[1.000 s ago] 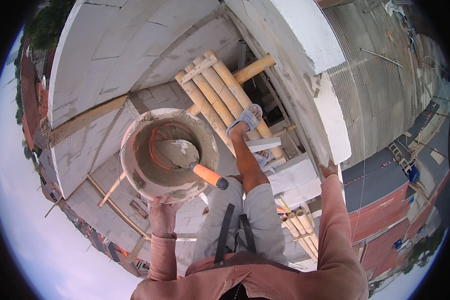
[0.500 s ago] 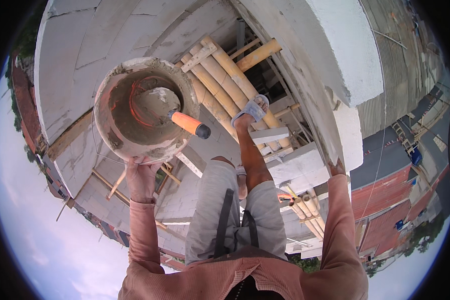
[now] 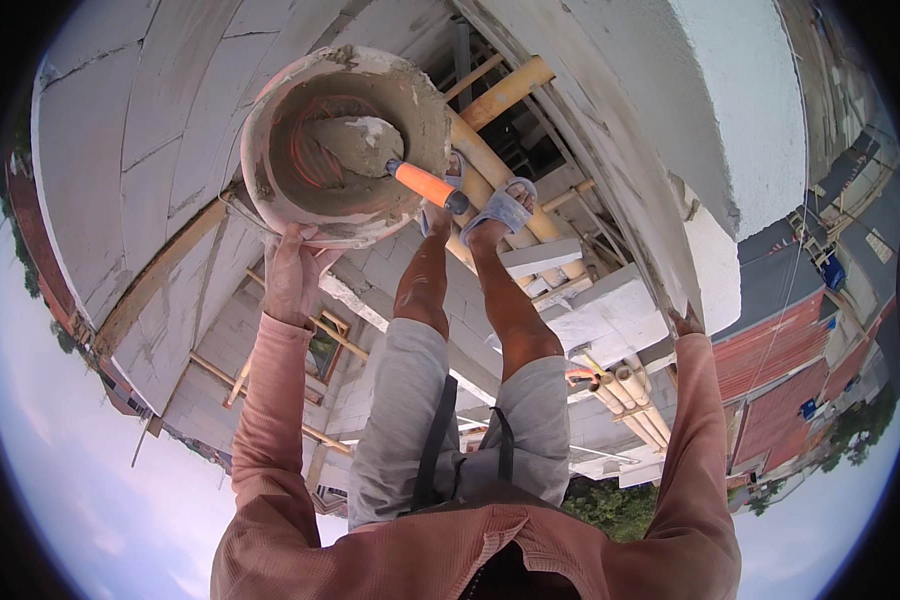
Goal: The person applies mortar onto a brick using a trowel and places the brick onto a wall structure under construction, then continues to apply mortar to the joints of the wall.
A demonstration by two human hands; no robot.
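Note:
My left hand (image 3: 295, 275) grips the lower rim of a mortar-caked bucket (image 3: 260, 180), its fingers closed on the edge. Inside the bucket, a trowel (image 3: 425, 186) lies with its blade coated in grey mortar; its orange handle with a black end sticks out over the right rim. Out to the right, my right hand (image 3: 685, 322) holds the end of a light block wall (image 3: 625, 150), its fingers partly hidden against the edge. Both my feet, in grey sandals (image 3: 505, 210), stand on bamboo poles (image 3: 470, 135) just beyond the bucket.
Pale block walls (image 3: 110, 130) rise at the left. A loose white block (image 3: 540, 257) lies near my front foot. Dark gaps open between the poles, with more bamboo (image 3: 630, 395) lower down. Red metal roofs (image 3: 780, 345) lie far below at the right.
The bucket and my left hand have moved right and farther forward. My left foot has stepped forward onto the poles beside the other foot. My right hand stays on the wall.

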